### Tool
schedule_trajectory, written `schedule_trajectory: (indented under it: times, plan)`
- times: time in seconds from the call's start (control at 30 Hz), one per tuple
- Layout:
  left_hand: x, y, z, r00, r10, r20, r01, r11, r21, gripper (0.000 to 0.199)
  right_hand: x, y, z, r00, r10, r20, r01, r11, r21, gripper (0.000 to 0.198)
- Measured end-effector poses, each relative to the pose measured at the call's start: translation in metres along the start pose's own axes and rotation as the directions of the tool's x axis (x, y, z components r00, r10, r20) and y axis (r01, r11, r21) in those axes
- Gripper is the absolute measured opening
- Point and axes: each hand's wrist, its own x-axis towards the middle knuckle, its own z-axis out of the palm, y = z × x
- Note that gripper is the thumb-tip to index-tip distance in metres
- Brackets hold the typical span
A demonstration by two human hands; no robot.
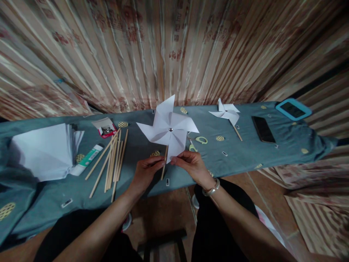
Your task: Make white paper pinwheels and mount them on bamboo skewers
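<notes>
A white paper pinwheel with a shiny pin at its centre is held up over the cloth-covered table. My left hand pinches its thin wooden stick below the blades. With thumb and fingers, my right hand pinches the tip of the lowest paper blade. Just behind that hand lie scissors with pale green handles, partly hidden by the pinwheel. A second pinwheel on a stick rests on the table to the right.
Several wooden sticks, a glue stick, a small red box of pins and stacked white paper lie left. A phone and a blue-framed tablet lie right. A curtain hangs behind the table.
</notes>
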Motion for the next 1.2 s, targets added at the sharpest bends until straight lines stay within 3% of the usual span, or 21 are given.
schedule_trajectory:
  times: [0.2,0.43,0.67,0.87,1.07,1.2]
  plan:
    - [-0.001,0.001,0.001,1.000,0.002,0.023,-0.001,1.000,-0.028,0.024,0.002,0.004,0.009,0.998,-0.007,0.058,0.003,0.997,0.073,0.021]
    - [-0.003,0.002,0.001,0.997,0.041,0.065,-0.040,0.999,-0.022,0.020,0.007,0.008,0.015,0.998,0.007,0.064,-0.013,0.996,0.091,0.027]
    - [-0.002,0.003,-0.001,0.998,0.026,0.064,-0.026,1.000,0.005,0.023,0.002,-0.002,0.013,0.996,-0.005,0.084,0.007,1.000,-0.029,0.031]
    - [-0.001,0.006,-0.002,1.000,0.015,-0.004,-0.015,1.000,0.000,0.028,-0.003,-0.014,-0.010,0.996,-0.024,0.090,0.037,0.988,-0.147,0.032]
    - [-0.002,0.003,0.000,1.000,-0.007,-0.010,0.007,1.000,-0.009,0.032,-0.002,-0.031,-0.046,0.986,-0.115,-0.118,0.106,0.991,-0.080,0.032]
    - [-0.003,0.002,0.001,1.000,-0.010,0.002,0.010,1.000,0.008,0.034,0.004,-0.036,-0.065,0.925,-0.189,-0.331,0.205,0.979,0.015,0.027]
